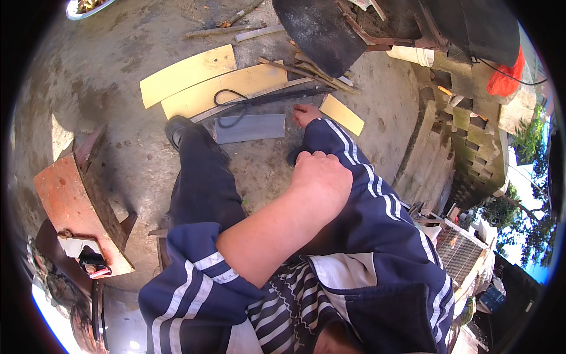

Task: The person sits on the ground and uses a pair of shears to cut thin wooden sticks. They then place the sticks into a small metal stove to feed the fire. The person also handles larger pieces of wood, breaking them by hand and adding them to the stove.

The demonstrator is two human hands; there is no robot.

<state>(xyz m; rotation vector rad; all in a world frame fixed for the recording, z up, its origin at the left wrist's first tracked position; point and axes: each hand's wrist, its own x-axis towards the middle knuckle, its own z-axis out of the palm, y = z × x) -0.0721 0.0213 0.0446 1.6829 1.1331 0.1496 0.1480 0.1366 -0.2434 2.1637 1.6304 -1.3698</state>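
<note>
Landmark: the grey panel (250, 128) lying flat on the concrete ground (118, 76).

Nearest the camera, the left hand (321, 171) is curled into a loose fist, fingers pressed together, resting on the right thigh, well short of the grey panel. No object is visible in it; the palm side is hidden.

Just right of the grey panel, the right hand (305, 114) reaches to the ground. Its fingers appear bent toward a dark strip (277, 97) lying along the panel's far edge. Whether they pinch anything cannot be told.

Beyond the grey panel lie two yellow boards (206, 82); a smaller yellow piece (342, 114) lies to its right.

Judgement: material is laid out, but no assembly is evident. A black cord loop (231, 99) crosses the panel's far edge; its ends are unclear.
</note>
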